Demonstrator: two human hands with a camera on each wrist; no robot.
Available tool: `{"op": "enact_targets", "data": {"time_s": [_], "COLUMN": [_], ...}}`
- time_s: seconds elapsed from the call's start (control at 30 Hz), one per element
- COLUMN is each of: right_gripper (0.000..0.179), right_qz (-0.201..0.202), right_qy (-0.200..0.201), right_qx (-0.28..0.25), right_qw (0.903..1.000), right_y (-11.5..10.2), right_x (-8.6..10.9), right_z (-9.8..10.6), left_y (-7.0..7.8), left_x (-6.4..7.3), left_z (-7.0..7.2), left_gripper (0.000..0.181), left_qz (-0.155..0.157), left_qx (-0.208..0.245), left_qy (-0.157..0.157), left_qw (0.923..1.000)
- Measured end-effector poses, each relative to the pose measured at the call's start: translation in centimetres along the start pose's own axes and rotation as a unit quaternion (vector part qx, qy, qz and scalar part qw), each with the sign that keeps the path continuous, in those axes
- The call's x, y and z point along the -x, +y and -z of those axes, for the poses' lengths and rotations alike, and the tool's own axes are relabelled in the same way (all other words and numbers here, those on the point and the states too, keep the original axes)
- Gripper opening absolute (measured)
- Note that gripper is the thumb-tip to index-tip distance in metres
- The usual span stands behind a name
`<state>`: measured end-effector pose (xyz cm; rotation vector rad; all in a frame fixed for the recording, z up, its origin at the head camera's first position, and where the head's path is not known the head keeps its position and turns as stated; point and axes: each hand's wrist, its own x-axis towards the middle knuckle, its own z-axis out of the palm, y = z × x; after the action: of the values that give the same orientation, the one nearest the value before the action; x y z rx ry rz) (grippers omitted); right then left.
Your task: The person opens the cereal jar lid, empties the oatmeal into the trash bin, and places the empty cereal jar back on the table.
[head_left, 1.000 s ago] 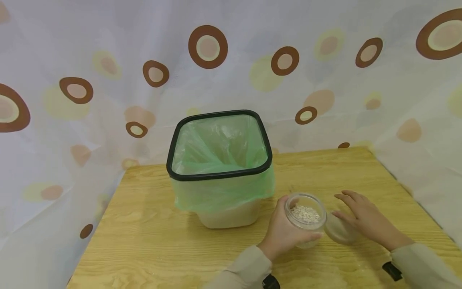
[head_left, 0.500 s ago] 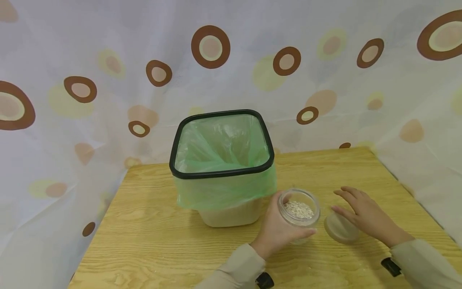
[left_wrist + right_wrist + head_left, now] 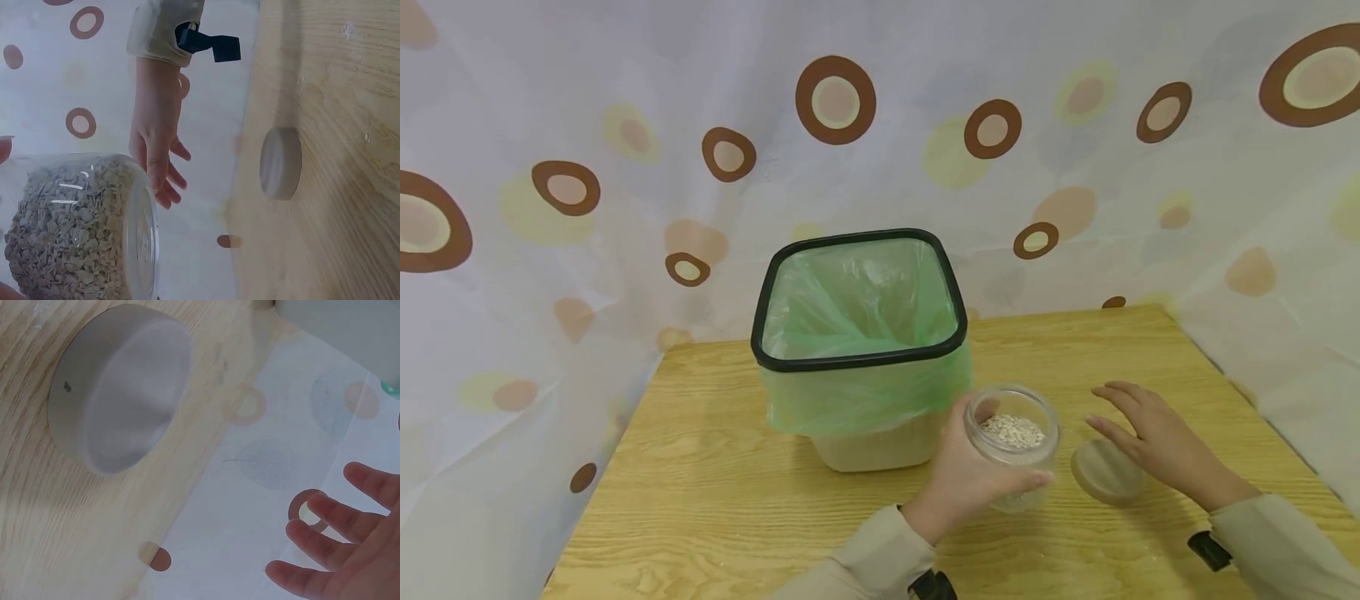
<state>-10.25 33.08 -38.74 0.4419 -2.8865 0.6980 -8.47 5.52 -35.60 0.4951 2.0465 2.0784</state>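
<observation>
Clearly, the left hand [image 3: 957, 481] grips a jar [image 3: 1021, 457] of flakes [image 3: 1011, 431]; the right hand [image 3: 1168, 447], fingers apart, hovers near a lid [image 3: 1107, 474].

A yellowish wood-grain tabletop [image 3: 730, 517] fills the lower part of the head view, its sides slanting outward toward the bottom. On it, at the centre, a black-rimmed waste bin [image 3: 876, 452] with a green liner [image 3: 865, 400] stands upright, and a round pale lid [image 3: 1107, 472] lies at lower right. Small white specks [image 3: 347, 29] dot the wood at upper right of the left wrist view
</observation>
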Motion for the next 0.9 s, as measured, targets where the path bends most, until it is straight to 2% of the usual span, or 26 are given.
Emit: {"op": "enact_targets", "data": {"time_s": [0.17,0.3,0.57,0.9], "right_gripper": [0.052,0.052,0.049,0.048], "right_qz": [-0.005,-0.007,0.004,0.008], "right_qy": [-0.002,-0.002,0.008,0.011], "right_qx": [-0.021,-0.031,-0.04,-0.037], "right_qw": [0.9998,0.9995,0.9992,0.9992], "right_y": [-0.6,-0.9,-1.2,-1.6], "right_x": [0.0,0.0,-0.1,-0.3], "right_z": [0.1,0.2,0.3,0.4], "left_y": [0.3,0.8,1.6,2.2], "left_x": [0.1,0.3,0.4,0.8], "left_z": [0.6,1.1,2.0,2.6], "left_gripper": [0.088,0.09,0.089,0.089], "left_qz": [-0.023,-0.027,-0.053,-0.054], "left_qx": [-0.013,-0.022,-0.042,-0.033], "left_qy": [0.018,0.015,0.012,0.025], "left_qw": [0.9995,0.9993,0.9976,0.9977]}}
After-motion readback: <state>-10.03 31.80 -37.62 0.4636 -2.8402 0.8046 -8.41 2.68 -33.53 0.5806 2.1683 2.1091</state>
